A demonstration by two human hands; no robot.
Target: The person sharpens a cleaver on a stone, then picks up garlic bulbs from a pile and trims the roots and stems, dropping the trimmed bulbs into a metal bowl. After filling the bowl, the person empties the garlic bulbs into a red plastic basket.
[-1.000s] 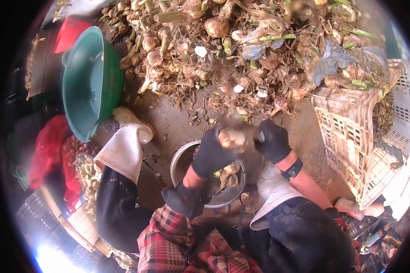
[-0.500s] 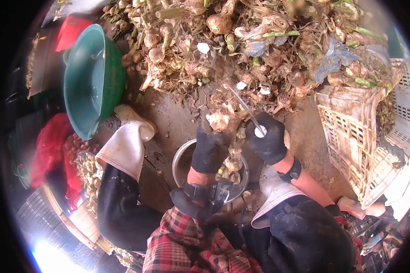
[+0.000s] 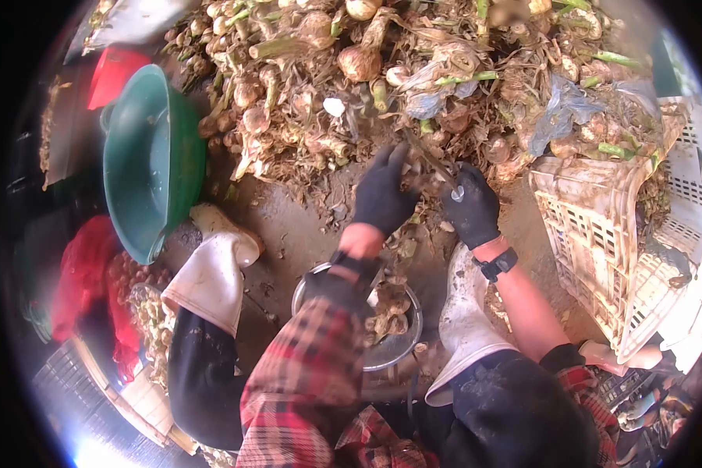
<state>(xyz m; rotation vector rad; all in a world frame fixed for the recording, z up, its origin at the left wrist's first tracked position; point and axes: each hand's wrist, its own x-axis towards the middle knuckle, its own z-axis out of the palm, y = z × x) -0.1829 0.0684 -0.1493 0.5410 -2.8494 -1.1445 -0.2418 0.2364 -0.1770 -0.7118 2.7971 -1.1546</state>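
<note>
My left hand (image 3: 384, 191), in a black glove, reaches to the near edge of the garlic pile (image 3: 312, 86), its fingers apart and no bulb visible in it. My right hand (image 3: 473, 207), also in a black glove, is closed on the handle of a knife, whose blade (image 3: 430, 161) points up and left towards the pile. Below my hands, between the boots, stands a round metal basin (image 3: 418, 331) with several garlic bulbs (image 3: 388, 312) inside. My left forearm partly hides the basin.
A green tub (image 3: 140, 168) stands tilted at the left, near a red container (image 3: 115, 76) and a red net bag (image 3: 90, 265). White plastic crates (image 3: 589, 234) are at the right. White boots (image 3: 210, 273) flank the basin. Another person's arm (image 3: 620, 357) shows at lower right.
My left hand has moved up towards the pile and opened; the bulb it held is no longer in it. My right hand has shifted slightly right and up with the knife.
</note>
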